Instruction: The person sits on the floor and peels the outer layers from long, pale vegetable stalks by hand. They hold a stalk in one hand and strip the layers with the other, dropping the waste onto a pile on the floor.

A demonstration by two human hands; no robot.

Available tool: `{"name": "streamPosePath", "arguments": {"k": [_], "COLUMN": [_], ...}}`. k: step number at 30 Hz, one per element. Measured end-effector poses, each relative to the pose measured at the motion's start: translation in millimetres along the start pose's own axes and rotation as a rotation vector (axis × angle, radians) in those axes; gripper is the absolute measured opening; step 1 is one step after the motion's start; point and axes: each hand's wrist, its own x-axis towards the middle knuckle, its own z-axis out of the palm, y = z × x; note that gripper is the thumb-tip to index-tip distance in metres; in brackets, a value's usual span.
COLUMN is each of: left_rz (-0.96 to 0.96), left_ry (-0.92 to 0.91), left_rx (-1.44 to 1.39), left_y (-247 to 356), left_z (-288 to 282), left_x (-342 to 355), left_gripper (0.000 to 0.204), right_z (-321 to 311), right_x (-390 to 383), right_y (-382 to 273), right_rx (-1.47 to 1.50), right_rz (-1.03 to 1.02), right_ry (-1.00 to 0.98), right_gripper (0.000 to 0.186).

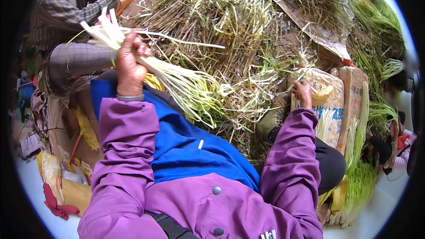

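My left hand [132, 62] is closed round a bunch of pale leafy stalks [183, 84], raised above my blue apron [190, 150]. The thick white ends stick out past the fist to the upper left, and the thin yellow-green leaves hang down to the right. One long stalk stands away from the bunch. On the right, my right hand [303, 94] has its fingers curled together beside a printed sack-like block [325, 106]; whatever may be in the fingers is too small to make out. A pale yellow curved piece [322, 92] lies on that block near the hand.
A broad heap of uncleaned stalks [221, 31] covers the ground ahead. Pale trimmed stalks [358, 186] lie at my right. Another person [62, 13] sits close at the upper left. Cardboard [62, 119] and a red cloth [57, 203] are at my left.
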Motion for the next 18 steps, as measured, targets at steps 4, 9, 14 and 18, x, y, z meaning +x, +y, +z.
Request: {"name": "streamPosePath", "arguments": {"k": [4,9,14,18], "left_rz": [-0.043,-0.028,-0.120,-0.110], "left_ry": [0.004,-0.069,-0.156,-0.159], "left_rx": [0.076,0.191,0.138,0.139], "left_y": [-23.0,-39.2,-44.4,-41.2], "left_z": [15.4,32.3,35.3,32.5], "left_x": [-8.4,-25.0,-33.3,-39.9], "left_gripper": [0.013,0.011,0.010,0.010], "right_z": [69.6,109.7,136.2,146.7], "right_x": [-67.4,-146.9,-202.1,-213.0], "right_y": [-90.2,-191.7,-215.5,-212.9], "right_rx": [-0.527,-0.139,0.234,0.155], "right_rz": [-0.288,-0.663,-0.669,-0.781], "right_ry": [-0.186,-0.460,-0.730,-0.553], "right_gripper": [0.041,0.044,0.039,0.022]}}
